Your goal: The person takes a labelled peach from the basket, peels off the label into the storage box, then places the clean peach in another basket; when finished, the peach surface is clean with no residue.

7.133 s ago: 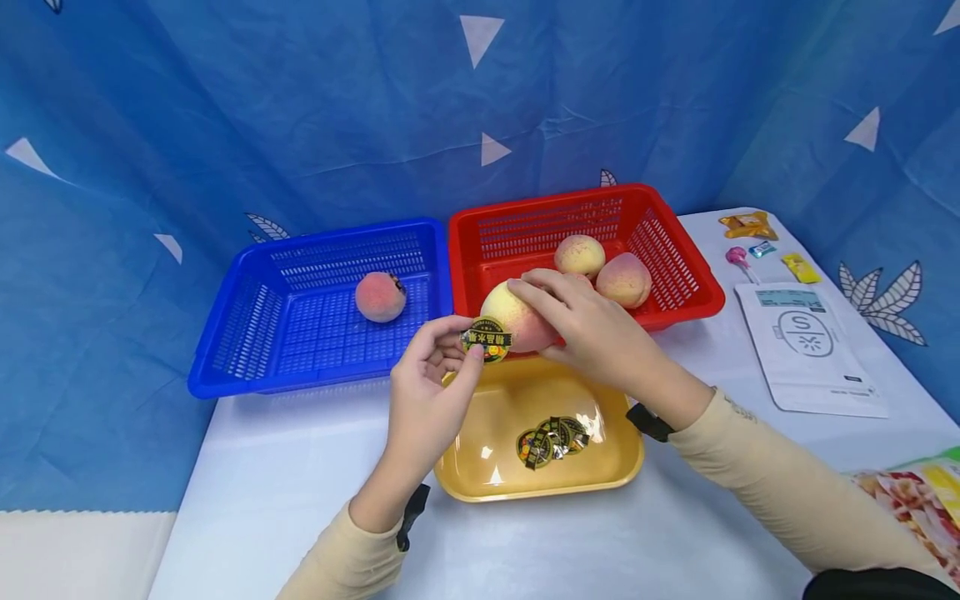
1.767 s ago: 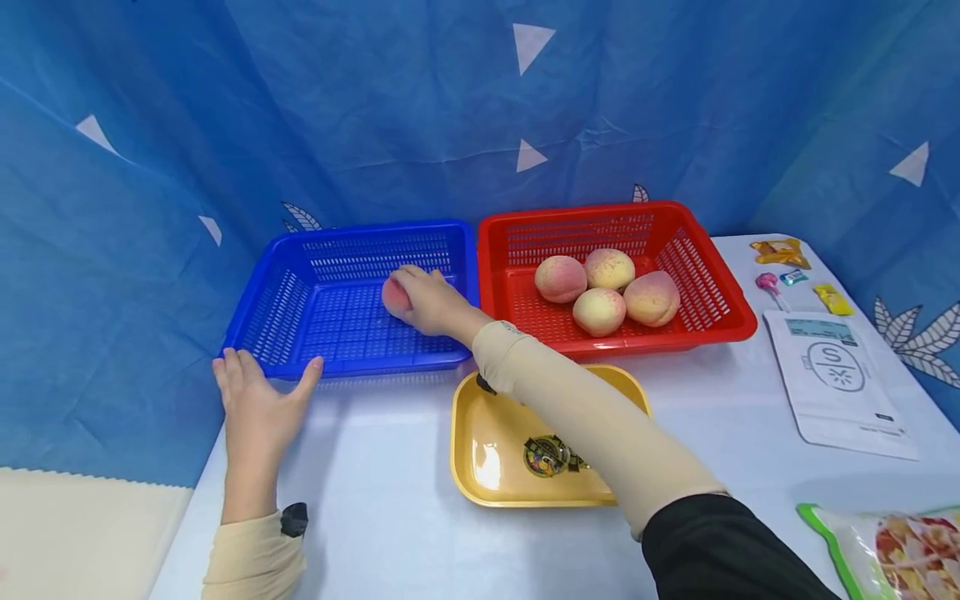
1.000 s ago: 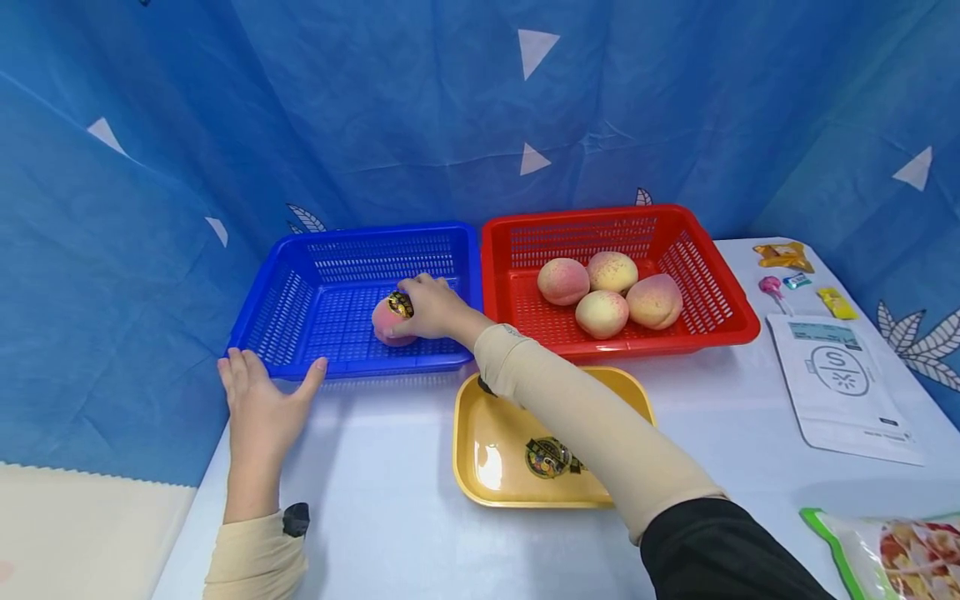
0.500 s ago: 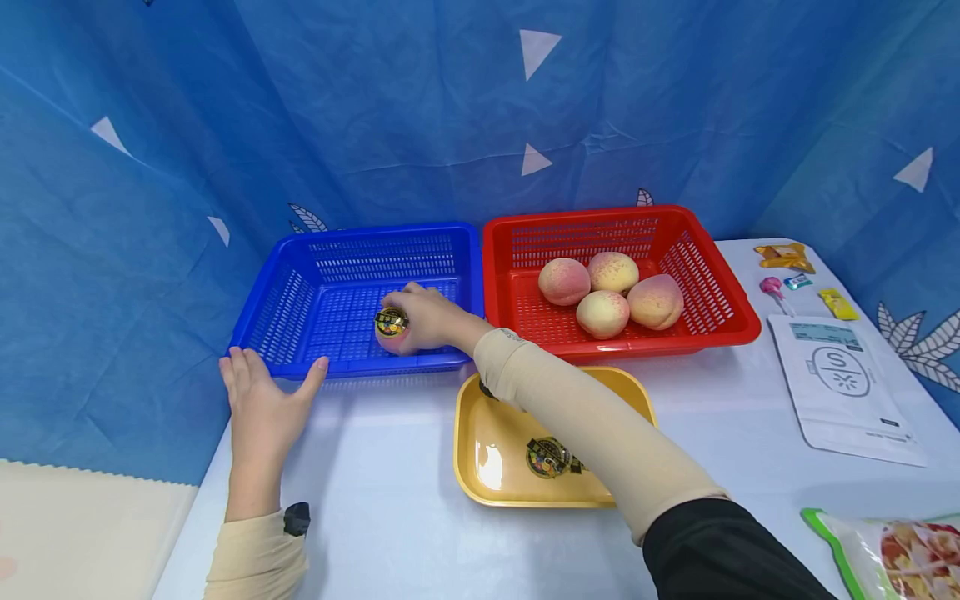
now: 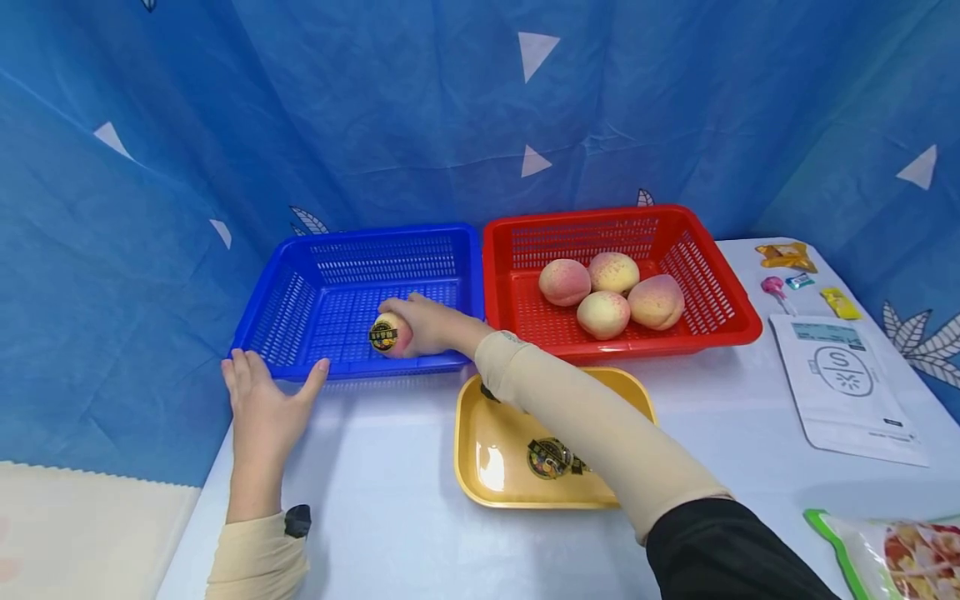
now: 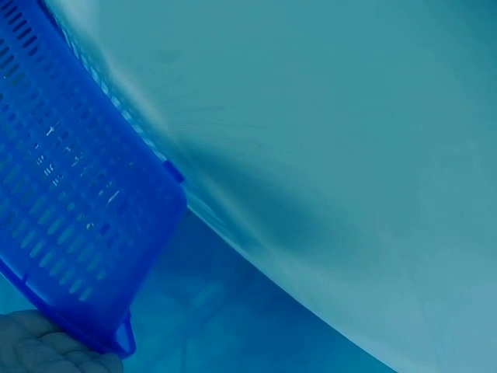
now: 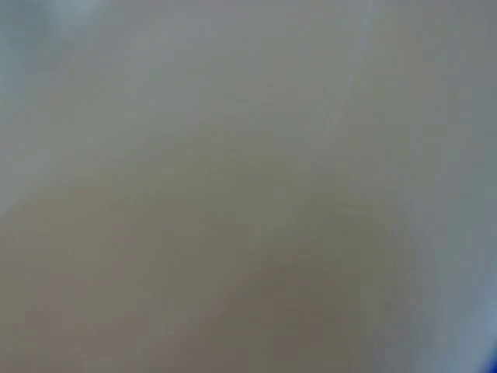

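The right hand (image 5: pixel 426 325) seemingly grips the stickered peach (image 5: pixel 388 335) — at its fingertips, inside the blue basket (image 5: pixel 300 300).

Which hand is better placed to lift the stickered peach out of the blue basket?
Right hand: it already holds the peach inside the blue basket. Left hand rests open against the basket's front rim.

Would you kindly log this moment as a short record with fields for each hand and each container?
Right hand: grips a stickered peach inside the blue basket
Left hand: flat against the blue basket's front rim, fingers straight
Red basket: four peaches, untouched
Yellow tray: loose stickers
Right of the baskets: white pouch, small sweets
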`<state>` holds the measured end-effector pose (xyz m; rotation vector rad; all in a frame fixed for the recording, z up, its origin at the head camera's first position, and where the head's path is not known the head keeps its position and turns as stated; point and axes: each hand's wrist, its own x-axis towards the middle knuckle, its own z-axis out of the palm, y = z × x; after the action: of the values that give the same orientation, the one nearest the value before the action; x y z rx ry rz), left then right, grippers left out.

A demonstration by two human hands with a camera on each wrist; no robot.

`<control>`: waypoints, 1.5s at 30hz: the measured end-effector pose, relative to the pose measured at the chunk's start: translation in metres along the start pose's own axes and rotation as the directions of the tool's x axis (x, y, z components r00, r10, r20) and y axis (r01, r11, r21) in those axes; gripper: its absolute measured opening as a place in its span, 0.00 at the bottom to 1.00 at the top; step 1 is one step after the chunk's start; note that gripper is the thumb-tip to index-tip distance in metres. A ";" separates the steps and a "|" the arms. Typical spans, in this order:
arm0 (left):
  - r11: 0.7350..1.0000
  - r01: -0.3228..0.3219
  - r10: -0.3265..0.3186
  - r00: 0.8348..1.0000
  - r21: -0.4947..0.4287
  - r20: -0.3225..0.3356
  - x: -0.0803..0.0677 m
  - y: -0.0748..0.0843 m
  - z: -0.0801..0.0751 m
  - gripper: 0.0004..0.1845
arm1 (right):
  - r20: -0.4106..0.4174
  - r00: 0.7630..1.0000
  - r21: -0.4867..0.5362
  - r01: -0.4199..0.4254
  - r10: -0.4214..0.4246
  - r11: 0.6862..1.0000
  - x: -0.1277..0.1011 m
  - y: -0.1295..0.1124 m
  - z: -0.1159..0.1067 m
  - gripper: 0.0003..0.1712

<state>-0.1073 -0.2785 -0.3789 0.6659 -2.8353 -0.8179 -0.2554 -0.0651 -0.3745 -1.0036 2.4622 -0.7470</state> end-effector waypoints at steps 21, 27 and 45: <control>0.983 -0.178 0.170 0.975 -0.041 -0.143 -0.010 0.023 0.004 0.47 | -0.264 0.963 0.174 0.110 -0.061 0.979 -0.080 0.007 -0.044 0.49; 0.880 -0.435 0.372 0.880 -0.188 -0.295 -0.030 0.067 0.016 0.28 | -0.313 0.946 0.191 0.152 -0.086 0.970 -0.111 0.017 -0.055 0.49; 0.666 -0.452 0.493 0.864 -0.594 -0.105 -0.061 0.144 0.044 0.18 | -0.372 0.916 0.126 0.213 -0.153 0.969 -0.150 0.024 -0.049 0.49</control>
<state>-0.1177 -0.1214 -0.3386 -0.1971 -2.3595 -1.5240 -0.1925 0.0748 -0.3289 -1.1291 2.5702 -1.2773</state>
